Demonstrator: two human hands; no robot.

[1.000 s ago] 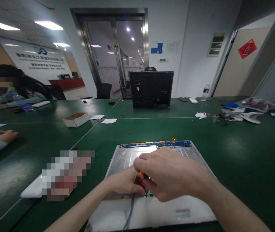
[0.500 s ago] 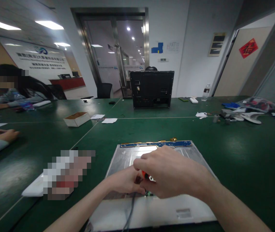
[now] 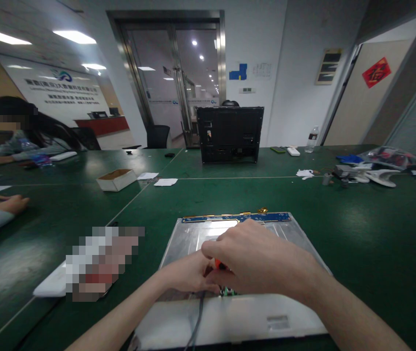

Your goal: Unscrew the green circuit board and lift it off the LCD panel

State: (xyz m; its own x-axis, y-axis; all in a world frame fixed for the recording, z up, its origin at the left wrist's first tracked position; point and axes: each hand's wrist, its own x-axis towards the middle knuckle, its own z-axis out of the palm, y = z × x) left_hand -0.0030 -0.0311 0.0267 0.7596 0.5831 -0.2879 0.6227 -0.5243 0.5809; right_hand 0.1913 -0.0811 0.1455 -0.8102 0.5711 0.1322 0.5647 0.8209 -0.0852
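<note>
A flat display panel (image 3: 244, 319) with a metal and white back lies on the table before me. Along its far edge runs a blue circuit strip (image 3: 279, 217). My right hand (image 3: 259, 261) is closed around a screwdriver (image 3: 220, 264), of which only a bit of the orange-red handle shows. Just below the fingers, part of a green circuit board (image 3: 229, 291) is visible. My left hand (image 3: 188, 273) rests on the panel beside it, fingers drawn together near the board; what they pinch is hidden. A grey cable (image 3: 198, 319) runs from under my left hand toward me.
On the green table (image 3: 368, 234), a pixelated item (image 3: 101, 263) lies to the left. Beyond are a white open box (image 3: 117, 181), papers (image 3: 166, 182) and a black monitor housing (image 3: 229, 134). Metal parts (image 3: 346, 173) and a bottle (image 3: 312, 139) stand right. Another person (image 3: 28, 126) sits left.
My right hand has turned slightly, and less of the orange-red handle shows. A little more of the green board is visible beneath it. My left hand stays in place.
</note>
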